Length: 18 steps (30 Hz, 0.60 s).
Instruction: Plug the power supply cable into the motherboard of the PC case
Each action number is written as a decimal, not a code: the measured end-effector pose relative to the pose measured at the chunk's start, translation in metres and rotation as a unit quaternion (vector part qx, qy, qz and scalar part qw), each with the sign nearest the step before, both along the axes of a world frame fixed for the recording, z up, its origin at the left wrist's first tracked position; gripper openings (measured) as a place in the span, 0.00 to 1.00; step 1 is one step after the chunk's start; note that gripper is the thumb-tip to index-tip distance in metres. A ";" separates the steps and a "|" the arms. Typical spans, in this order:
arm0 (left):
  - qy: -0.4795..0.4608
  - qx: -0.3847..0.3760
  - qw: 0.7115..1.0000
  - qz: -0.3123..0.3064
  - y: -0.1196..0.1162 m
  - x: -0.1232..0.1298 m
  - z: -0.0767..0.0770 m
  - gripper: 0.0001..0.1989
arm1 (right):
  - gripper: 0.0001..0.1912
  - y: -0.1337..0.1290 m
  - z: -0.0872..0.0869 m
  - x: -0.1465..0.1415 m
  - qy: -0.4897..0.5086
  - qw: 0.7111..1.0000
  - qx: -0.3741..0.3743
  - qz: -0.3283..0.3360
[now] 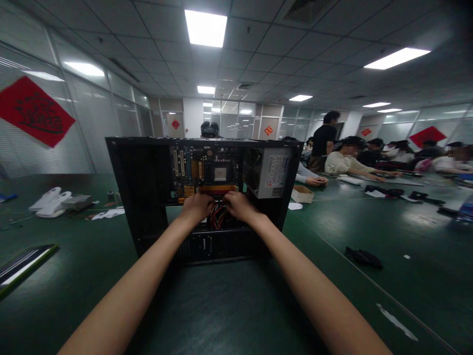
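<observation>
An open black computer case (140, 143) stands on the table in front of me, its inside facing me. On its motherboard (207, 170) a bare square processor (220, 173) shows above the orange and red memory slots (218, 189). My left hand (199, 206) is at the left end of these slots, fingers bent together. At their right end, my right hand (238, 203) has its fingers curled the same way. What the fingertips grip is hidden. Red and dark cables (219, 217) hang just below the hands. The silver power supply (274, 172) sits at upper right in the case.
The green table (229, 305) carries a white plastic bag (51, 202) and a grey box (77, 202) on the left. A green-edged panel (25, 266) lies nearer. Right of the case are a small carton (302, 194) and black cloth (364, 257). Several people sit beyond; one person (325, 140) stands.
</observation>
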<state>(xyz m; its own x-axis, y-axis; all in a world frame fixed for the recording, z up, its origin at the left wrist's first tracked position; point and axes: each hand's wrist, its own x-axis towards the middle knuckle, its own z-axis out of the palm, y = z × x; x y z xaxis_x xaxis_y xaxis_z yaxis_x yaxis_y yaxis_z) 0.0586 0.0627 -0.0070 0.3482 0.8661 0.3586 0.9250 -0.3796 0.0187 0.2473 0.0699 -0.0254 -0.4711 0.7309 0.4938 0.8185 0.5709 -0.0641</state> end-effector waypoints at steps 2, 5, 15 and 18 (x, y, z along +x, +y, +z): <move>0.003 0.004 1.000 0.001 0.000 0.000 0.000 0.16 | 0.11 -0.002 0.003 0.000 -0.010 1.000 -0.009 -0.023; 0.007 0.004 1.000 0.001 0.000 0.001 0.000 0.16 | 0.13 -0.004 0.006 -0.002 -0.027 0.998 -0.028 -0.050; 0.027 -0.006 1.000 0.008 -0.002 0.005 0.003 0.17 | 0.14 -0.001 0.005 -0.003 -0.048 0.995 -0.041 -0.081; 0.026 -0.001 1.000 0.006 -0.004 0.007 0.004 0.18 | 0.15 -0.002 0.006 -0.004 -0.048 0.994 -0.052 -0.087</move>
<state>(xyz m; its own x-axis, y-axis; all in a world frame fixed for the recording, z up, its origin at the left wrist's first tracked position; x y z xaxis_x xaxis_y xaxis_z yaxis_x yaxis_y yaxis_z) 0.0651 0.0589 -0.0030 0.3558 0.8707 0.3396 0.9291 -0.3687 -0.0282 0.2433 0.0677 -0.0194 -0.3738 0.8503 0.3704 0.9097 0.4140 -0.0325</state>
